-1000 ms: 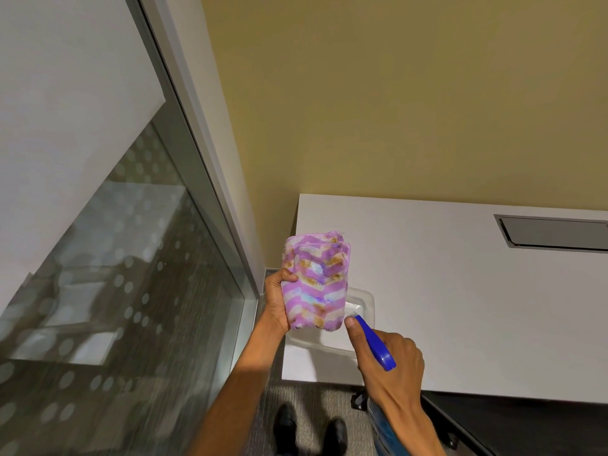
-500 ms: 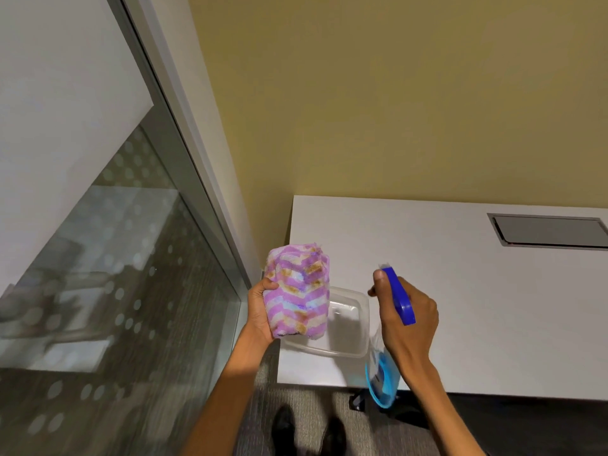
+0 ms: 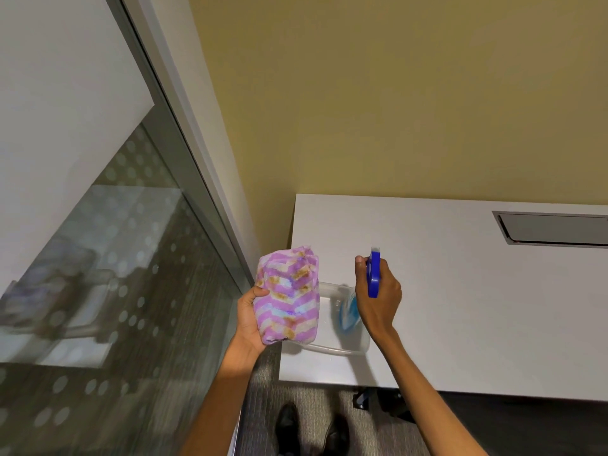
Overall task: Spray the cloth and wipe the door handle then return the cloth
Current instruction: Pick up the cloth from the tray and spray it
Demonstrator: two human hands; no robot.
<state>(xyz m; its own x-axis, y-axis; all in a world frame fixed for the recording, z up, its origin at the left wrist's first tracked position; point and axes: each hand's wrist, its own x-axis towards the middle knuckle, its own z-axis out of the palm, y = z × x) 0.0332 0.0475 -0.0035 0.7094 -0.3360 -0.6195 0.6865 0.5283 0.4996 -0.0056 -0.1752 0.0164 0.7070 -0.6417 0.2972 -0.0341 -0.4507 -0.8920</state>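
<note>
A folded cloth (image 3: 289, 297) with purple and white zigzag stripes and brown stains is held upright in my left hand (image 3: 251, 319), beside the table's left edge. My right hand (image 3: 378, 297) grips a spray bottle (image 3: 374, 274) with a dark blue trigger head; its light blue body (image 3: 348, 312) hangs blurred below my fingers, above a clear plastic container (image 3: 329, 348). The bottle is a short gap to the right of the cloth. No door handle is in view.
A white table (image 3: 460, 307) runs along a yellow wall, with a grey cable hatch (image 3: 552, 228) at its back right. A glass partition with a dotted frosted band (image 3: 98, 291) and grey frame stands at the left. My shoes (image 3: 309, 429) stand on grey carpet.
My right hand has lifted the spray bottle from low by the table's front edge up and onto the table side, away from the cloth. The cloth has barely shifted in my left hand.
</note>
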